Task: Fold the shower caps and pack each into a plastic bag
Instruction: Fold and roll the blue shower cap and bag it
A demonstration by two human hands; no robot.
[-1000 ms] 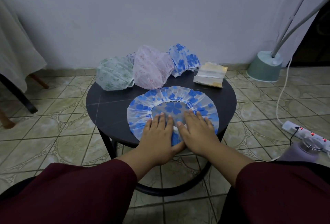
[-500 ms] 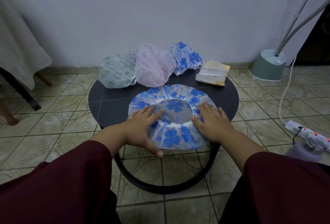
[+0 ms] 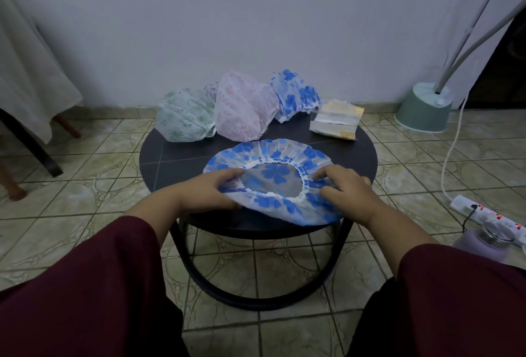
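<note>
A blue-flowered shower cap (image 3: 273, 157) lies spread open, opening up, on the near half of a round black table (image 3: 176, 157). My left hand (image 3: 210, 194) grips its left edge, thumb under the rim. My right hand (image 3: 344, 188) pinches its right edge at the elastic. The near rim is lifted slightly off the table. Behind stand a green cap (image 3: 186, 114), a pink cap (image 3: 244, 108) and another blue-flowered cap (image 3: 296, 97). A stack of plastic bags (image 3: 336, 118) lies at the back right of the table.
Tiled floor surrounds the table. A green lamp base (image 3: 424, 108) with a white cord stands at the right wall. A power strip (image 3: 484, 214) and a purple bottle (image 3: 484, 240) sit on the floor near my right arm. A cloth-covered table (image 3: 28, 86) is at left.
My hands moved from pressing flat at the cap's near middle out to its left and right edges. Their fingers have now curled round the rim and lifted it a little.
</note>
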